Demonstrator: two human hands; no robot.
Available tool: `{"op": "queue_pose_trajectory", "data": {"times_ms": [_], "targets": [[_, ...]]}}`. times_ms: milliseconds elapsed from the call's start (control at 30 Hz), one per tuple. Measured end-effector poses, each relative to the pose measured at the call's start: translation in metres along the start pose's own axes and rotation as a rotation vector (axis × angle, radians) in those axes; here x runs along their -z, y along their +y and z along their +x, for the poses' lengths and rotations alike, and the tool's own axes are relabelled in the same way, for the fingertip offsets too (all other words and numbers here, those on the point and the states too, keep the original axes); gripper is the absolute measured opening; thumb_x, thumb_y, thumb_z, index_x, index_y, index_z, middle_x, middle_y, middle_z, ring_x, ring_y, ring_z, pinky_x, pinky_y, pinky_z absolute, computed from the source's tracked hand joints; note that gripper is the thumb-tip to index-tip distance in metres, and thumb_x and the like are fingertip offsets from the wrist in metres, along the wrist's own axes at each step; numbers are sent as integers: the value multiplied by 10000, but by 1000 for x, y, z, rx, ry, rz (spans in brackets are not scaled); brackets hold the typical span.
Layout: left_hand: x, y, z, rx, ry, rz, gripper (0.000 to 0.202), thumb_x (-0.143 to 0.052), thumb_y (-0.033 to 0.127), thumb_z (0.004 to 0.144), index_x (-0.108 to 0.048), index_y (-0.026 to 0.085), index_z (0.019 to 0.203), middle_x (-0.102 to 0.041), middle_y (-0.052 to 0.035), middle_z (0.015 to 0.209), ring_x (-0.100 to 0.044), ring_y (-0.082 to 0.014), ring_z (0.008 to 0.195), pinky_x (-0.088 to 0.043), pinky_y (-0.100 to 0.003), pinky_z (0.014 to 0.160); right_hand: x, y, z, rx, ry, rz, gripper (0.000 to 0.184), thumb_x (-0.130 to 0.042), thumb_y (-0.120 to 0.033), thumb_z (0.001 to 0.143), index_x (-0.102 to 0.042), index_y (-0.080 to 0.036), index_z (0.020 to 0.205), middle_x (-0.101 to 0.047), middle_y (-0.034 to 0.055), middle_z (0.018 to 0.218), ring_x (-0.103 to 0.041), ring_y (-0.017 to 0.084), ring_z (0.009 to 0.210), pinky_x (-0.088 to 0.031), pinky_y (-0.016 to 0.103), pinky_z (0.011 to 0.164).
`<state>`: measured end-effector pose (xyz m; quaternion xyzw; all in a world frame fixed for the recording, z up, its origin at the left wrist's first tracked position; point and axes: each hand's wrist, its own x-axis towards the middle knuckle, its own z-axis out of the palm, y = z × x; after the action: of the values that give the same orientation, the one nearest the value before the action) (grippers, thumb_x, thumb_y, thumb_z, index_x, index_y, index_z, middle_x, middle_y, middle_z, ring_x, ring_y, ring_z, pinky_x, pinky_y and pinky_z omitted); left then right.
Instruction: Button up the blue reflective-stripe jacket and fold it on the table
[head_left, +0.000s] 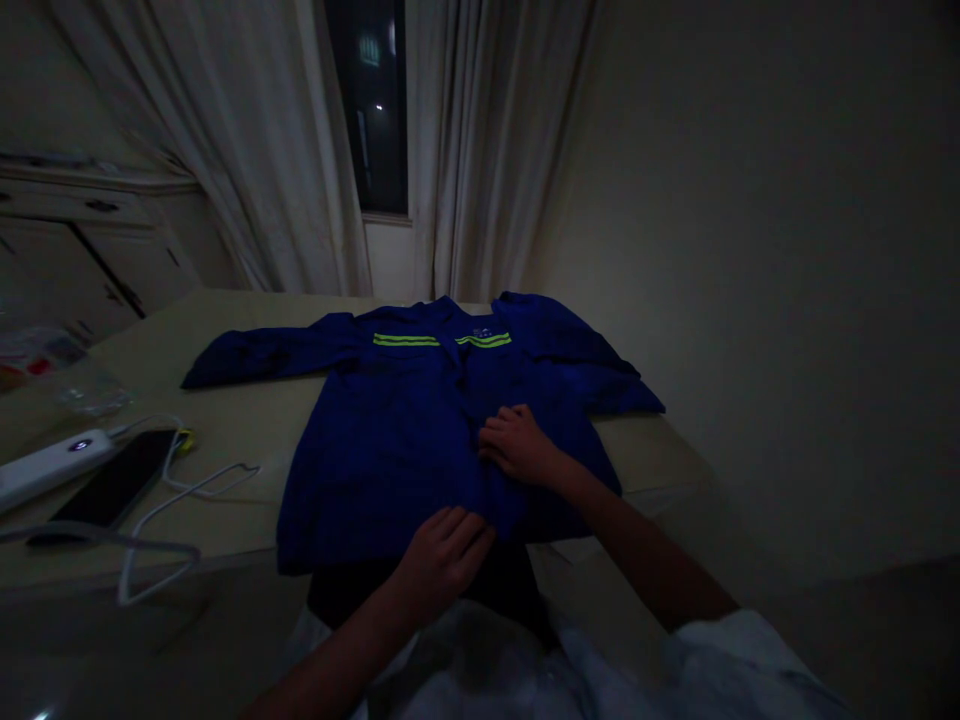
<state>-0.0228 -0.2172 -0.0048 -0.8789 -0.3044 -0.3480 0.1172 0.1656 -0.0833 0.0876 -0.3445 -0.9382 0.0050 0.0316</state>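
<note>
A dark blue work jacket [405, 420] with yellow-green reflective stripes lies spread on a pale table [247, 430], collar away from me and sleeves out to both sides. My left hand [442, 555] rests on the jacket's near hem at the front opening, fingers curled onto the cloth. My right hand [517, 445] lies on the middle of the jacket along the front placket, fingers bent and pressing the fabric. The room is dim, so I cannot make out whether either hand pinches the cloth.
On the table's left side lie a white power bank [49, 465], a dark phone [112, 485] and a looping white cable [187, 490]. A clear plastic bag [45, 365] sits farther left. Curtains [465, 140] and a dark window stand behind; a plain wall is at right.
</note>
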Motion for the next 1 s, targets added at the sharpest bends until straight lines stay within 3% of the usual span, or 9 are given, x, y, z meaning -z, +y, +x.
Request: {"op": "queue_pose_trajectory", "data": {"times_ms": [333, 600, 1000], "targets": [[15, -1, 9, -18, -29, 21, 218, -443, 153, 1069, -660, 133, 1077, -624, -67, 898, -569, -187, 780, -487, -323, 688, 3, 30, 38, 132, -122, 71, 98, -655, -315, 1001, -674, -224, 972, -727, 46, 1056, -550, 243, 1071, -280, 388, 920], [14, 10, 4, -89, -48, 4, 218, -454, 150, 1053, -669, 141, 1085, -622, -75, 905, -564, -176, 769, -507, -324, 713, 9, 52, 57, -27, -70, -19, 126, -589, -312, 1034, -672, -218, 1034, -714, 77, 1144, -547, 263, 1107, -277, 394, 919], [30, 13, 14, -55, -8, -16, 189, -482, 121, 1035, -665, 131, 986, -595, -47, 818, -522, -161, 701, -455, -316, 619, -2, 100, 147, -112, -74, -86, 155, -574, -325, 1043, -676, -232, 1112, -688, 93, 1256, -538, 289, 1208, -305, 396, 942]]}}
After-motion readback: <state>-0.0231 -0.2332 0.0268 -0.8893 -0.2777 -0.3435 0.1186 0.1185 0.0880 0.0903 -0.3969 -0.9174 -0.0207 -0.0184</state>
